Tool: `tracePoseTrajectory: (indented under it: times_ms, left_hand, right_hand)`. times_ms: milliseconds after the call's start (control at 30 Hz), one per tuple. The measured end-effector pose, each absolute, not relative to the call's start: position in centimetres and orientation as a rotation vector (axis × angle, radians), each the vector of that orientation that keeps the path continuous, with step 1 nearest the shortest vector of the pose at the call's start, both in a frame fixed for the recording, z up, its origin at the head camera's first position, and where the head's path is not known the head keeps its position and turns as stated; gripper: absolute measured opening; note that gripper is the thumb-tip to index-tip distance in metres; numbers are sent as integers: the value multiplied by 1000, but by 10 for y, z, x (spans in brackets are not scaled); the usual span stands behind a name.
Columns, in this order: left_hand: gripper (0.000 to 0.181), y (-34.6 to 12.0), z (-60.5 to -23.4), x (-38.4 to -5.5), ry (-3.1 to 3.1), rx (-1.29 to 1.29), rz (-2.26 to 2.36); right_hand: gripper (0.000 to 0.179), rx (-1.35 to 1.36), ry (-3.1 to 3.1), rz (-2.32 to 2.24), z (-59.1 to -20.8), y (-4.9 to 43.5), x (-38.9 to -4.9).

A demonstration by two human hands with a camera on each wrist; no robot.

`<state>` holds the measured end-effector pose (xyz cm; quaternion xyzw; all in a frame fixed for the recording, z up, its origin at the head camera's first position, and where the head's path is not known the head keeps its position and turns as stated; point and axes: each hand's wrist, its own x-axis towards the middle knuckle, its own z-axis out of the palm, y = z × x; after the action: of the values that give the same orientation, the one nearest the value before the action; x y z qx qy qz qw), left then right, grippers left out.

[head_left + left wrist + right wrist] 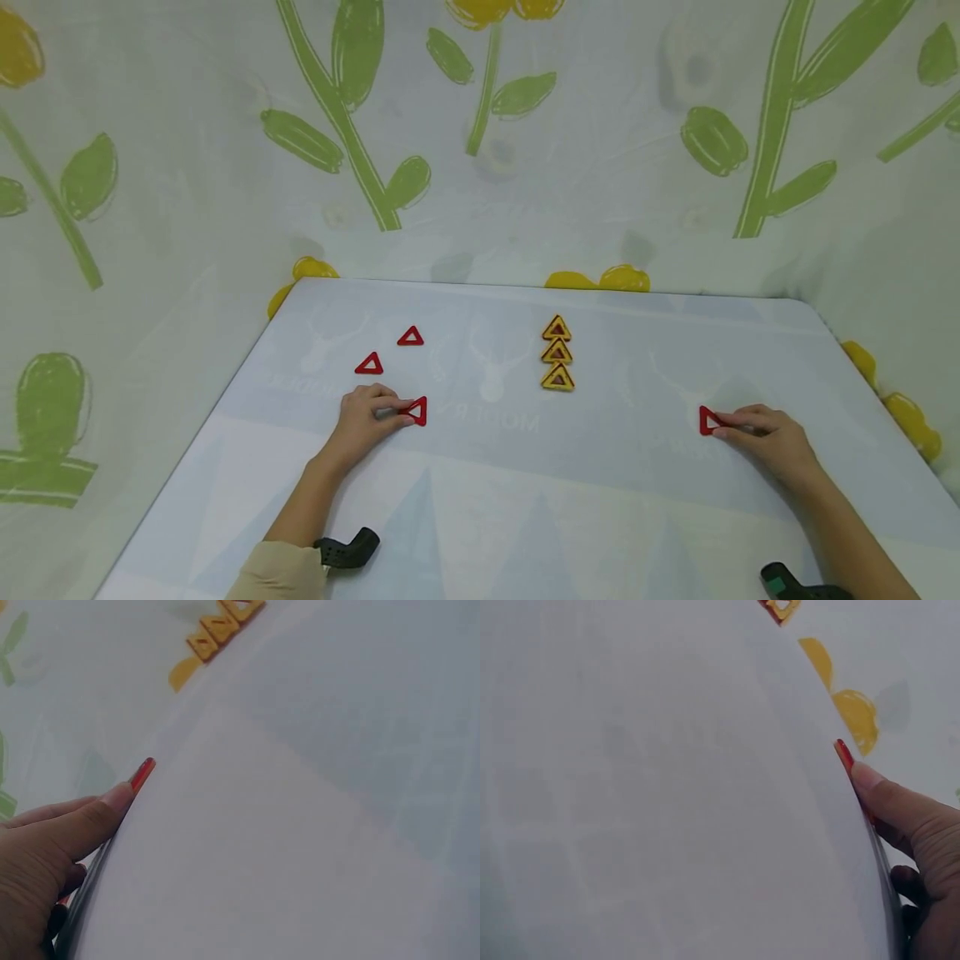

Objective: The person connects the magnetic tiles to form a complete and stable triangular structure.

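Note:
In the head view my left hand [366,423] pinches a red triangle with a hollow middle [423,412] between thumb and fingers, low over the table. Farther right, my right hand [776,442] holds a matching red triangle [703,421] by one side, thumb and fingers on it. Both wrist views show these pieces from the edge: a thin red piece [141,774] at the left thumb, another red piece [844,754] at the right thumb. Three yellow triangles [557,386] form an upright column between the hands, points toward the far edge.
Two more red triangles lie beyond the left hand, one nearer [369,371] and one farther back [411,342]. The pale printed table [480,467] ends at a far edge before a cloth [600,167] with green and yellow plants. Black straps ring both wrists.

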<state>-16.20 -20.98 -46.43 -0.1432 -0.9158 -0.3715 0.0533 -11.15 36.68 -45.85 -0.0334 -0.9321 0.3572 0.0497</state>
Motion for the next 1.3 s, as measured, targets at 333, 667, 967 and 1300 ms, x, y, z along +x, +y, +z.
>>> tracePoseTrajectory:
  times_ms: [333,667,967,1300]
  left_hand:
    - [24,-204,-468,-160,-2717,-576,-1083]
    - [24,-194,-467,-161,-2709,-618,-1108]
    - [23,-184,-470,-162,-2677,-644,-1103]
    - [23,-172,-470,-163,-2721,-639,-1128]
  right_hand:
    - [31,59,-2841,1117,-459,351,-113]
    - [26,185,-2834,1041,-459,336,-117]
    - [25,235,-2824,1052,-457,319,-114]
    - [20,350,-2742,1069,-459,306,-114]
